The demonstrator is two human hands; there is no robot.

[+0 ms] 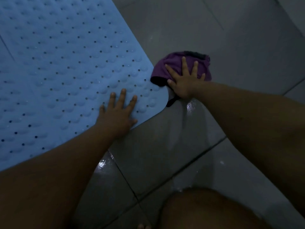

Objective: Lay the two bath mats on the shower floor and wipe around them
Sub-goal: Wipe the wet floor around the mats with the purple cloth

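Observation:
A light blue bath mat (62, 66) with rows of bumps and small holes lies flat on the grey tiled shower floor (165, 146), filling the left and upper left of the view. My left hand (118, 114) rests flat on the mat's near right corner, fingers spread. My right hand (185, 80) presses flat, fingers apart, on a crumpled purple cloth (175, 63) with a dark trim, on the tile just beyond the mat's rounded corner. Only one mat is in view.
The floor tiles are wet and glossy near the mat's corner (191, 106) and along a grout line (102, 164). My knee (206, 210) shows at the bottom right. Bare grey tile stretches to the upper right (231, 38).

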